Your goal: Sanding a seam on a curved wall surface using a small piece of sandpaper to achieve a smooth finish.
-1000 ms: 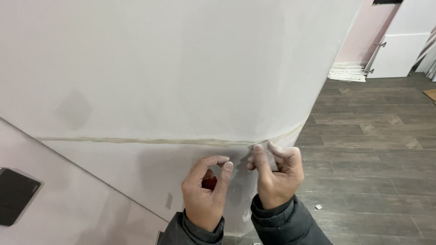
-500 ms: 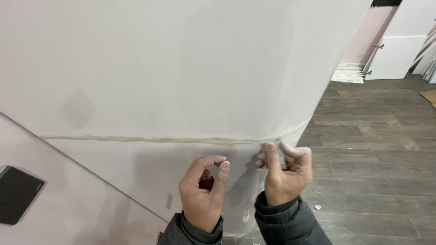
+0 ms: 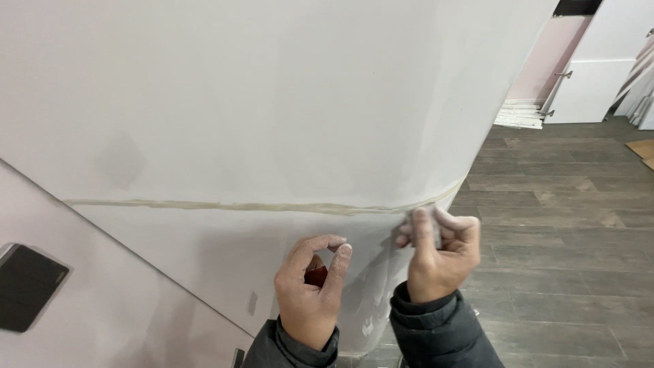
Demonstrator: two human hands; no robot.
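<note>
While the yellowish seam line (image 3: 272, 206) is running across the white wall (image 3: 286, 102), the right hand (image 3: 439, 255) is pinching its loose end at the corner; the left hand (image 3: 310, 289) is curling around a small red object (image 3: 315, 276). Most of the strip looks unpeeled.

Wall (image 3: 272, 102) left, floor (image 3: 565, 225) right

Dark wood-plank floor (image 3: 558, 225) extends right of the wall. White trim pieces (image 3: 521, 114) are stacked on it near a pink wall (image 3: 545, 58). A black wall plate (image 3: 27, 286) sits lower left.
</note>
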